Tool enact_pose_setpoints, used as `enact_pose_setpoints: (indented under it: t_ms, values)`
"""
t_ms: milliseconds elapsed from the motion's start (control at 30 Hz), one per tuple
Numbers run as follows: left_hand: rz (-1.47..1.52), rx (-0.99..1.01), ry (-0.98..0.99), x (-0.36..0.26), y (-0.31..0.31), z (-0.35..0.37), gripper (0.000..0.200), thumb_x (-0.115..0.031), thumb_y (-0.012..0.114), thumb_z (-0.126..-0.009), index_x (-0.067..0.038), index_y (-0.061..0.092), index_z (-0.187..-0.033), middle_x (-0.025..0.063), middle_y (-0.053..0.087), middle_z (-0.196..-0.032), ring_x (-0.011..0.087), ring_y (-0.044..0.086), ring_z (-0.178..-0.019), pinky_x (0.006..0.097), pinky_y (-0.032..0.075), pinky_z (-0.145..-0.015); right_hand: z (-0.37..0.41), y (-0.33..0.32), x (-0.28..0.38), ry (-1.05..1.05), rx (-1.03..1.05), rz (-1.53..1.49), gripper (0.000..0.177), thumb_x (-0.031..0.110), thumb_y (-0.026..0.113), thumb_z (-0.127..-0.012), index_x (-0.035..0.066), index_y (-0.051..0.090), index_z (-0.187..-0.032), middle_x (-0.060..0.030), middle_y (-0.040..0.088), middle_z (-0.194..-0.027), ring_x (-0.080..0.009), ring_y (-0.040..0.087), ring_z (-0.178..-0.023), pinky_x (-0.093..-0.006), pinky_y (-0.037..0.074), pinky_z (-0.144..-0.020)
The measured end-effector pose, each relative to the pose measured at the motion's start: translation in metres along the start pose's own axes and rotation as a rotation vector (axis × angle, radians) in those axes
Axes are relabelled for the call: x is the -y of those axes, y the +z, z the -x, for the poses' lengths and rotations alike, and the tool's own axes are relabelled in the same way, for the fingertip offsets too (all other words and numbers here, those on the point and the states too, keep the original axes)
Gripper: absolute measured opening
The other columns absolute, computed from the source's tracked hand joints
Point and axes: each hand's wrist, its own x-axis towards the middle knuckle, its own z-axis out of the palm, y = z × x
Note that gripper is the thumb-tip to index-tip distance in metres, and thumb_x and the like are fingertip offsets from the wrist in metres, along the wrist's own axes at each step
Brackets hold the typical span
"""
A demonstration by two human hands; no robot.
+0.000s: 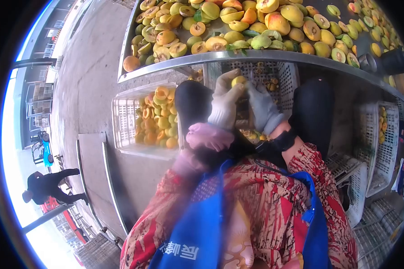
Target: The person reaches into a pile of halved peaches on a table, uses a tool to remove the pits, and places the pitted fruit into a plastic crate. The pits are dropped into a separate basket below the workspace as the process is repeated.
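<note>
- Left hand point(224, 102) in a white knitted glove with a pink cuff, in the middle of the view, fingers curled tight round a yellow fruit point(238, 80).
- Right hand point(262, 107) in a grey glove, just beside the left one, fingertips closed on the right side of the same fruit; impossible to tell if anything more is hidden in this palm.
- Yellow fruit small and round, pinched between the two hands, raised just under the near edge of the metal table point(274, 57) and above a white crate point(288, 76) with holes.
- On the right wrist a black watch point(280, 141).
- On the far side, across the table, a big heap of fruit point(238, 27), whole and cut in half, yellow, green and orange, with some leaves.
- At far right on the table a black cup point(396, 60).
- To the left, low on the ground, another white crate point(121, 121) filled with halved fruit point(159, 119), cut faces up.
- To the right more white crates point(386, 148), stacked and tilted, a few pieces of fruit inside one.
- Near the camera a blue apron point(197, 228) over a red patterned blouse, two dark knees on each side of the hands.
- Far left, well apart, another person point(49, 186) in dark clothes, bending forward.
</note>
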Motion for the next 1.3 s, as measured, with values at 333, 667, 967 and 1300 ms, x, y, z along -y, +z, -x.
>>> enact_pose_setpoints:
  t_ms: [333,667,967,1300]
  values:
    - [0.245,-0.062,-0.025,0.011,-0.021,-0.021,0.047,-0.041,0.043,-0.097,0.002,0.057,-0.113,0.0134,0.060,-0.099,0.0183,0.058,-0.080,0.0299,0.050,-0.069,0.014,-0.006,0.027,0.458,0.191,-0.230,0.017,0.018,0.054,-0.089,0.003,0.050,-0.094,-0.0078,0.057,-0.076,-0.0179,0.054,-0.069,-0.0343,0.045,-0.065]
    - [0.082,-0.108,0.061,0.017,-0.022,-0.019,0.044,-0.037,0.044,-0.097,0.002,0.063,-0.104,0.0085,0.062,-0.092,0.0166,0.057,-0.076,0.0274,0.048,-0.070,0.011,0.008,0.023,0.410,0.238,-0.153,0.031,0.024,0.056,-0.086,0.001,0.050,-0.107,-0.0256,0.062,-0.090,-0.0414,0.060,-0.087,-0.0450,0.046,-0.076]
    - [-0.097,-0.241,0.105,0.006,-0.016,-0.018,0.053,-0.045,0.042,-0.096,0.003,0.065,-0.095,0.0115,0.063,-0.080,0.0168,0.058,-0.068,0.0260,0.047,-0.065,0.004,0.005,0.022,0.437,0.358,-0.109,0.029,0.016,0.056,-0.086,0.001,0.049,-0.110,-0.0259,0.062,-0.092,-0.0395,0.061,-0.087,-0.0416,0.048,-0.074]
    - [-0.027,-0.256,0.022,0.010,-0.018,-0.019,0.058,-0.047,0.039,-0.096,0.004,0.066,-0.094,0.0118,0.064,-0.078,0.0181,0.059,-0.065,0.0272,0.049,-0.060,0.010,0.013,0.020,0.354,0.203,-0.112,0.021,0.009,0.057,-0.083,0.001,0.048,-0.099,-0.0255,0.060,-0.090,-0.0431,0.058,-0.087,-0.0431,0.046,-0.073]
